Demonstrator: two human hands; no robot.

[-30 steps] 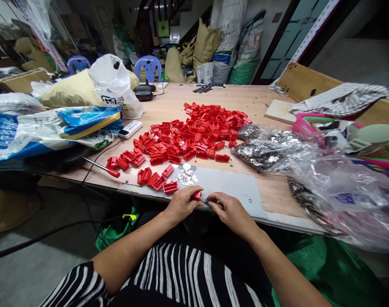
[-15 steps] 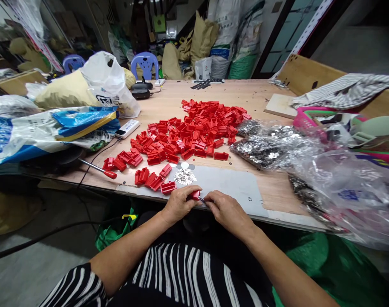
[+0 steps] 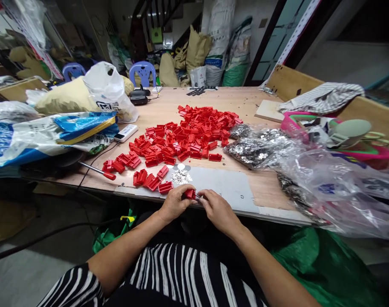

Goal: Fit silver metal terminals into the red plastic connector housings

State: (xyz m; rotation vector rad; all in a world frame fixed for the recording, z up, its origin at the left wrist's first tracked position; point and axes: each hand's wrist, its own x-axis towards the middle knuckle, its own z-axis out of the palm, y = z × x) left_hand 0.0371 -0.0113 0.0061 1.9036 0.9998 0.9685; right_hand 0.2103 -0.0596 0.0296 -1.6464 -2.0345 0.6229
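Note:
My left hand [image 3: 177,202] is closed on a small red plastic housing [image 3: 190,194] at the table's front edge. My right hand [image 3: 217,207] pinches a thin metal tool [image 3: 198,196], whose end meets the right side of that red piece; the tool's exact kind is hidden by my fingers. Just beyond my hands lies a small heap of silvery metal pieces [image 3: 181,176] on a grey sheet [image 3: 226,187]. Several loose red housings [image 3: 165,187] rest left of the heap. A big pile of red housings [image 3: 188,136] spreads farther back.
Clear bags of metal parts [image 3: 255,149] lie at right, beside a pink basket [image 3: 290,123]. At left are a blue and white sack [image 3: 31,140], a white device [image 3: 126,133] and a red-handled tool [image 3: 108,175]. A striped cloth [image 3: 322,97] drapes over a board.
The view has shifted slightly, so the scene sits a little farther left. The red housing has turned a little in my left hand; both hands keep their grips.

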